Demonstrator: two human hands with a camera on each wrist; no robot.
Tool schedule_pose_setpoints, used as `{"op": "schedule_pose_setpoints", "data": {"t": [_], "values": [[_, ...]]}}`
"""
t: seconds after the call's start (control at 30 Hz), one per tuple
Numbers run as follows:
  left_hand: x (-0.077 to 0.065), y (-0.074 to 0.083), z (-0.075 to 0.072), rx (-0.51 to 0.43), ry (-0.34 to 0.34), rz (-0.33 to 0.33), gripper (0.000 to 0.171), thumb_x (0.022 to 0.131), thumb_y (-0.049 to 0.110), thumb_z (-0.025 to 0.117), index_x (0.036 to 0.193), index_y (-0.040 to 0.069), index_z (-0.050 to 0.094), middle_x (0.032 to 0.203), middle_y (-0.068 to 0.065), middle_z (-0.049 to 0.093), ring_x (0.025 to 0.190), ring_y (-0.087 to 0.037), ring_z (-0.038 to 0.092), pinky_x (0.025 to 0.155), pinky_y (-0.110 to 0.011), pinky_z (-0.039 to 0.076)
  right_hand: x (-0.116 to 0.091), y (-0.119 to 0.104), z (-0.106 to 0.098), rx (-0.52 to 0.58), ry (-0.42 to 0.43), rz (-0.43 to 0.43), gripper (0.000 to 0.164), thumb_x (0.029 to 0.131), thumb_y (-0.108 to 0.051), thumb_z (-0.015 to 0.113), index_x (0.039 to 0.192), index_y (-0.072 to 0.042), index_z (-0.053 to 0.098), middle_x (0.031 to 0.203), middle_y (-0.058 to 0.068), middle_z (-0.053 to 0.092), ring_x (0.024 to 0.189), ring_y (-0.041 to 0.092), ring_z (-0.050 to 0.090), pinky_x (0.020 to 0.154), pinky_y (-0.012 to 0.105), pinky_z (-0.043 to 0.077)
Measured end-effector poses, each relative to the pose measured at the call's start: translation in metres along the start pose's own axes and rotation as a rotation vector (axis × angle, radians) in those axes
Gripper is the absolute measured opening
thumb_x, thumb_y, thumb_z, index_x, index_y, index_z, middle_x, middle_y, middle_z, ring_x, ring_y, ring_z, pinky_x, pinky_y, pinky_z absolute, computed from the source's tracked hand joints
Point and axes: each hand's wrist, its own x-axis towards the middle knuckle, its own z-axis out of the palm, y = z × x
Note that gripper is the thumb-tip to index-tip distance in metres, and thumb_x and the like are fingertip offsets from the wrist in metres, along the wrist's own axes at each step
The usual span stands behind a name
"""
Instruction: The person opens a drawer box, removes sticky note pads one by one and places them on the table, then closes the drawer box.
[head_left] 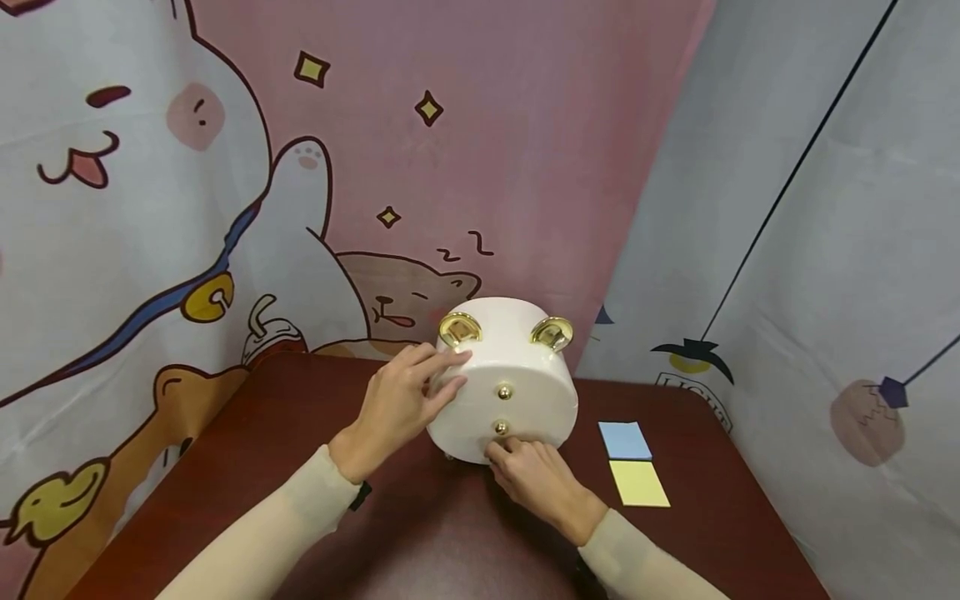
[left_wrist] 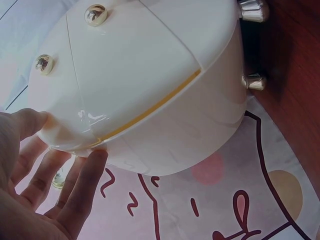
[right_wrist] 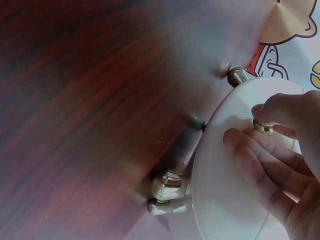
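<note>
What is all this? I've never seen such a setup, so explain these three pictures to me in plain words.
There is no machine here, just a person's two bare hands. The wide picture comes from a camera on the head, looking forward and down. The other two come from cameras worn on the left and right wrists, each looking at that hand's work.

On the dark reddish-brown table stands a rounded white object with gold knobs on its front. Beside it lie a blue paper square and a yellow one. A cartoon-printed cloth hangs behind.

The left hand touches the white object's edge. The right hand pinches a gold knob, seen best from the right wrist.
</note>
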Motion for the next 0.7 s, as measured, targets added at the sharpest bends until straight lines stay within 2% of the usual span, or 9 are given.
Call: {"op": "schedule_pose_setpoints", "data": {"t": [0.7], "values": [[0.0, -0.0013, -0.0002, 0.009, -0.003, -0.005, 0.034, 0.103, 0.028, 0.093, 0.137, 0.024, 0.088, 0.083, 0.0, 0.063, 0.076, -0.01, 0.051, 0.06, -0.022, 0.04, 0.0021, -0.0018, -0.003, -0.006, -0.012, 0.009, 0.029, 0.093, -0.017, 0.099, 0.095, -0.017, 0.07, 0.088, -0.002, 0.076, 0.066, 0.021, 0.075, 0.052, 0.034, 0.057]]}}
